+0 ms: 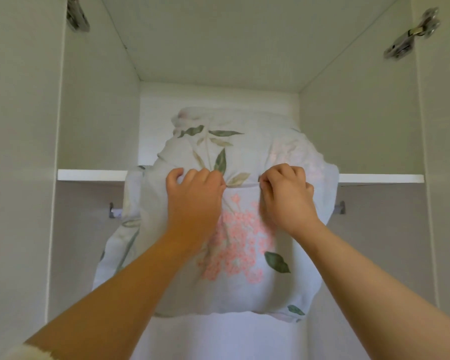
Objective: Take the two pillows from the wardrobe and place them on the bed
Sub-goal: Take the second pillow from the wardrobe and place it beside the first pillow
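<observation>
A pale pillow [244,255] printed with pink flowers and green leaves hangs over the front edge of the wardrobe's upper shelf [89,174], its lower half drooping below the shelf. Behind and above it on the shelf lies more of the same floral fabric [218,133]; I cannot tell whether that is a second pillow or the same one. My left hand [195,193] and my right hand [286,193] both clutch the front pillow's cover at shelf height, fingers closed into the cloth. The bed is out of view.
The white wardrobe is open, its side walls [99,113] close on both sides. Door hinges [411,35] show at the top corners. Brackets of a hanging rail [113,210] sit just under the shelf, behind the pillow.
</observation>
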A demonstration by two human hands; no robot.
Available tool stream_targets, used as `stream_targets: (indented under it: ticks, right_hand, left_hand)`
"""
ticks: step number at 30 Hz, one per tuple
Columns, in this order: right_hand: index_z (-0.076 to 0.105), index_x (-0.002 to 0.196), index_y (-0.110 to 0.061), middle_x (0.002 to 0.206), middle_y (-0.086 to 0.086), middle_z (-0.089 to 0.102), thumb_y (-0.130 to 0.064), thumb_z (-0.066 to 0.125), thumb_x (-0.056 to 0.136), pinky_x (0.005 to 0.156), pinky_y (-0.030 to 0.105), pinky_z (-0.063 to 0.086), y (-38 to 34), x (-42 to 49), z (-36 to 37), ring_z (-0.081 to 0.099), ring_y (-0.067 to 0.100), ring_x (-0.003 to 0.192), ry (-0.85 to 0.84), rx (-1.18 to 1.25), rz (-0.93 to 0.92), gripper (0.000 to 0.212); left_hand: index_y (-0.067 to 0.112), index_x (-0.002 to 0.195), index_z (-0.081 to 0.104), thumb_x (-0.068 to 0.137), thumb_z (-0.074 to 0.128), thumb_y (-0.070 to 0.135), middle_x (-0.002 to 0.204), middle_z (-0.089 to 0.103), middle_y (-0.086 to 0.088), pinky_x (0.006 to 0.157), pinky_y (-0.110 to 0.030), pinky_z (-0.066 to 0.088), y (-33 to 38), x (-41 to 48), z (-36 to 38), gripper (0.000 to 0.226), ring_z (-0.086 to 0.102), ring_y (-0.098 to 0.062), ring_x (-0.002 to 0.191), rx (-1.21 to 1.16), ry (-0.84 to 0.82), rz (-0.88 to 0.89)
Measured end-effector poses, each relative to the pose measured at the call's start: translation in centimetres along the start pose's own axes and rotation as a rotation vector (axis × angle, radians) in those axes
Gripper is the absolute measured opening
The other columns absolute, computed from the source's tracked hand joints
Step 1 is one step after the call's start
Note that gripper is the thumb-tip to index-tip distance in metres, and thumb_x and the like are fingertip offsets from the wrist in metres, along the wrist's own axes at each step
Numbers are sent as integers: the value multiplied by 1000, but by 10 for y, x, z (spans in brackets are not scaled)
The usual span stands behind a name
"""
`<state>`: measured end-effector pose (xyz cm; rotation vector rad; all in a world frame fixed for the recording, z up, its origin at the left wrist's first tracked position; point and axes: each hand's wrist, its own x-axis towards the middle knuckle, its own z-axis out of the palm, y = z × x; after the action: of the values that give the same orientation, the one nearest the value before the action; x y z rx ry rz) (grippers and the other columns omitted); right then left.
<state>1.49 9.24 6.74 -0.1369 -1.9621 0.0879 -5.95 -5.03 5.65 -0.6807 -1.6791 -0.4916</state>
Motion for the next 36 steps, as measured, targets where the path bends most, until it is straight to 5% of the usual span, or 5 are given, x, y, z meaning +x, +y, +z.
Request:
stream_targets:
  ticks: [5, 9, 15, 22, 36]
  right_hand:
    - [56, 104, -12, 123, 5, 44, -21, 39, 95, 82, 34, 22, 4, -13, -13, 33, 26, 110, -58, -15, -70, 21]
    - [56, 102, -20, 123, 1, 44, -27, 45, 91, 82, 34, 21, 4, -15, -17, 35, 25, 110, 73, 59, 11, 17]
    - [33, 130, -37, 148, 2, 23, -54, 54, 80, 103, 54, 18, 7, -4, -15, 19, 26, 132, 88, 79, 223, 57]
    - [12, 140, -42, 157, 1, 3, -69, 59, 67, 105, 62, 15, 22, 12, -10, 4, 30, 142, 41, 309, 491, 91]
    - [8, 141, -44, 157, 0, 3, -66, 60, 69, 108, 58, 15, 27, 11, -13, 8, 31, 142, 111, 450, 545, 92]
  left_hand:
    - [20, 88, 60, 88, 48, 34, 89, 62, -2, 103, -50, 18, 6, -5, -17, 18, 47, -26, 101, -71, 13, -105]
    - [31, 126, 41, 77, 51, 60, 130, 39, -12, 105, -63, 12, 9, 25, -24, 57, 24, -32, 131, -116, -10, -249]
    - [42, 139, 13, 71, 46, 73, 155, 2, -9, 107, -65, 12, 11, 58, -16, 82, 1, -37, 141, -200, -255, -464]
    - [39, 140, 6, 59, 49, 82, 154, 8, -13, 101, -61, 23, -6, 47, -7, 101, 14, -37, 138, -210, -261, -577]
    - [37, 140, 8, 63, 49, 78, 143, 29, -13, 98, -52, 26, -6, 44, -14, 96, 31, -35, 128, -292, -70, -566]
